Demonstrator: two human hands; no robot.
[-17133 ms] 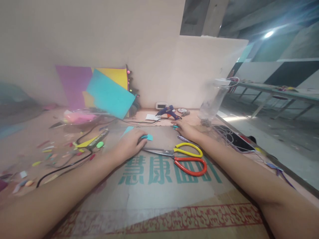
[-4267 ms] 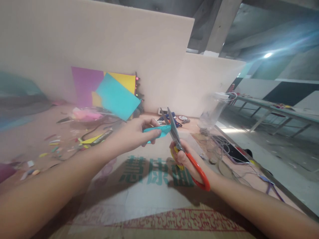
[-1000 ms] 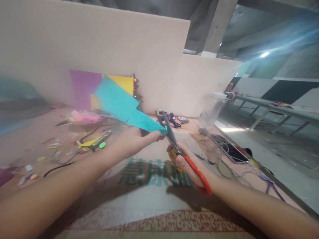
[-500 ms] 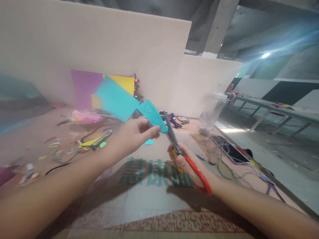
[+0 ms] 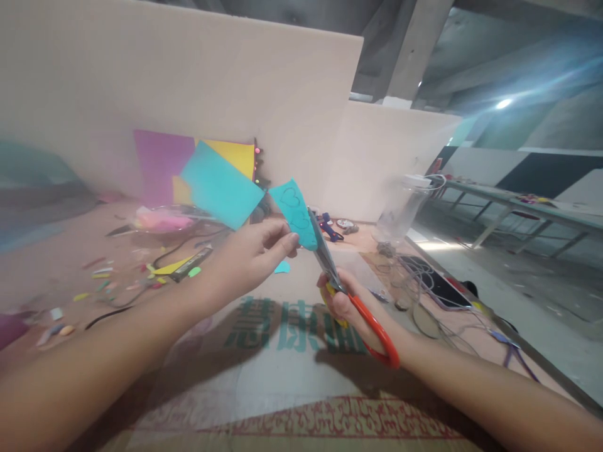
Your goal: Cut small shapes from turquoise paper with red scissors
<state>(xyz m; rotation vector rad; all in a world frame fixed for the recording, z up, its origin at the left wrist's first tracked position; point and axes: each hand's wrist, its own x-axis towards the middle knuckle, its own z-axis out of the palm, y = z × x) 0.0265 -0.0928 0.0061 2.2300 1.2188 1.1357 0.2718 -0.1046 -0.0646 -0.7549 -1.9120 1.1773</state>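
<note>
Between the thumb and fingers of my left hand [image 5: 264,254] is a strip of turquoise paper [image 5: 293,210], with heart outlines drawn on it. My right hand [image 5: 351,307] grips scissors [image 5: 374,326] with red and yellow handles. Their blades point up and away and meet the right edge of the strip near its lower end. Whether the blades are fully closed on the paper, I cannot tell. Below the strip, a small turquoise scrap [image 5: 282,267] lies on the table.
Turquoise [image 5: 221,185], purple [image 5: 162,166] and yellow sheets lean at the back. A utility knife [image 5: 191,263], a yellow piece and small scraps lie left. To the right are a phone [image 5: 436,282], tangled cords and a clear plastic jug [image 5: 398,210]. A pale board [image 5: 164,75] stands behind.
The heart-marked strip has turned in my left hand, so its face shows more fully and its top sits higher and further right. The scissors have hardly moved.
</note>
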